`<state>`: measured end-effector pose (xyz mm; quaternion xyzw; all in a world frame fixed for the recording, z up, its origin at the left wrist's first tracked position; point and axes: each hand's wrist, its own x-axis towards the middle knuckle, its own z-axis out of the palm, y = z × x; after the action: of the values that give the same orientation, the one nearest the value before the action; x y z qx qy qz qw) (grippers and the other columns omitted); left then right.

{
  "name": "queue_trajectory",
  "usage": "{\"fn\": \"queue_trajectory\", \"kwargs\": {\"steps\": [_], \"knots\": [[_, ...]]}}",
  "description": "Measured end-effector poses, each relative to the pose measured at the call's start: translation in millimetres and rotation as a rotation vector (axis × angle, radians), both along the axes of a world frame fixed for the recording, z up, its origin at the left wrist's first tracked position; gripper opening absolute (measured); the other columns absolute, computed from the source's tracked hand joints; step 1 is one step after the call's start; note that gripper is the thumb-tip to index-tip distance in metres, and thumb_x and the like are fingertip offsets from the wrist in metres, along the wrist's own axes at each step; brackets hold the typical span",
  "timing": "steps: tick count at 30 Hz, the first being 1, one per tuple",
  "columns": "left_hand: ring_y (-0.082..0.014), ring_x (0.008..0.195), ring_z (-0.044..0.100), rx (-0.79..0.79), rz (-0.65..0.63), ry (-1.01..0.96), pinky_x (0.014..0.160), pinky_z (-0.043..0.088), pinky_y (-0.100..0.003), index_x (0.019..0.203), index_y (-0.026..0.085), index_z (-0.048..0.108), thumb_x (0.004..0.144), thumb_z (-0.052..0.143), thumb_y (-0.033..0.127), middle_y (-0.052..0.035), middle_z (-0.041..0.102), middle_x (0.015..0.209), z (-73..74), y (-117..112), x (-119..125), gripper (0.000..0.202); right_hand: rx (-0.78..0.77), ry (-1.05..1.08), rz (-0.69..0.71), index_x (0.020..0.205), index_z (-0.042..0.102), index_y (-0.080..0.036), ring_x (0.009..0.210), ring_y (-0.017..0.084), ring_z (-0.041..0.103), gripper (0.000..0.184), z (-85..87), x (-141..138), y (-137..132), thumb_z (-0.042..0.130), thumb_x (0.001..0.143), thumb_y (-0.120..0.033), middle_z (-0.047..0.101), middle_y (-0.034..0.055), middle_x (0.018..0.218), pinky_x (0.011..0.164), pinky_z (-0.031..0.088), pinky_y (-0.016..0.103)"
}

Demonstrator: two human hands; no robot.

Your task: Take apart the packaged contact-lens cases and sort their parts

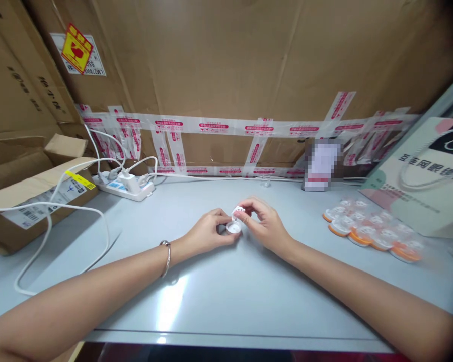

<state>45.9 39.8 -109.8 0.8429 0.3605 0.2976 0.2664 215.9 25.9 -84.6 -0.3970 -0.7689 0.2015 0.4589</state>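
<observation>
My left hand is closed round a small round white cup, gripping its sides between thumb and fingers just above the grey table. The top of the cup faces up and shows a white inside. Right above it, my right hand pinches a small white piece with a bumpy edge, possibly the cup's lid. This piece is close to the cup's far rim; whether the two are joined I cannot tell. A silver bangle circles my left wrist.
Several clear and orange plastic cases lie on the right of the grey table. Behind them stands a printed paper bag. A blurred-out upright thing leans at the back. On the left are a power strip, white cables and an open cardboard box.
</observation>
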Motion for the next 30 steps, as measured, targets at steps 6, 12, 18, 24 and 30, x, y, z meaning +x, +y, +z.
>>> {"fn": "queue_trajectory", "kwargs": {"steps": [6, 12, 18, 24, 30], "knots": [[-0.0153, 0.088, 0.054, 0.161, 0.080, -0.183, 0.077, 0.045, -0.028, 0.109, 0.022, 0.056, 0.070, 0.068, 0.033, -0.0039, 0.056, 0.097, 24.9, -8, -4, 0.043, -0.067, 0.207, 0.049, 0.078, 0.055, -0.019, 0.069, 0.012, 0.053, 0.014, 43.5, -7, -16, 0.062, 0.076, -0.031, 0.058, -0.0006, 0.073, 0.064, 0.044, 0.025], [-0.0119, 0.082, 0.055, 0.582, 0.125, -0.330, 0.071, 0.047, -0.025, 0.108, 0.020, 0.056, 0.074, 0.066, 0.023, -0.0034, 0.061, 0.093, 79.9, -18, -6, 0.036, -0.187, 0.346, 0.105, 0.072, 0.053, -0.019, 0.066, 0.012, 0.055, 0.021, 70.7, -12, -17, 0.066, 0.072, -0.036, 0.058, -0.0012, 0.070, 0.061, 0.046, 0.026], [-0.0099, 0.077, 0.058, 0.608, 0.110, -0.289, 0.070, 0.048, -0.022, 0.099, 0.020, 0.062, 0.077, 0.062, 0.019, -0.0014, 0.065, 0.085, 82.7, -21, -1, 0.022, -0.313, 0.448, 0.126, 0.067, 0.052, -0.018, 0.064, 0.011, 0.055, 0.026, 58.7, -14, -10, 0.070, 0.067, -0.036, 0.059, -0.0019, 0.066, 0.061, 0.045, 0.025], [-0.0115, 0.080, 0.059, 0.556, 0.126, -0.273, 0.074, 0.049, -0.025, 0.101, 0.020, 0.063, 0.079, 0.059, 0.020, -0.0031, 0.065, 0.091, 66.5, -20, -3, 0.022, -0.393, 0.499, 0.155, 0.071, 0.059, -0.017, 0.061, 0.009, 0.054, 0.023, 46.3, -11, -13, 0.066, 0.070, -0.039, 0.059, -0.0016, 0.063, 0.063, 0.045, 0.025], [-0.0142, 0.083, 0.062, 0.469, 0.183, -0.309, 0.078, 0.051, -0.029, 0.100, 0.019, 0.064, 0.079, 0.059, 0.023, -0.0045, 0.067, 0.095, 54.4, -28, 0, 0.022, -0.468, 0.527, 0.185, 0.079, 0.065, -0.017, 0.070, 0.010, 0.057, 0.021, 35.4, -7, -21, 0.064, 0.072, -0.036, 0.064, 0.0011, 0.073, 0.074, 0.046, 0.027]]}}
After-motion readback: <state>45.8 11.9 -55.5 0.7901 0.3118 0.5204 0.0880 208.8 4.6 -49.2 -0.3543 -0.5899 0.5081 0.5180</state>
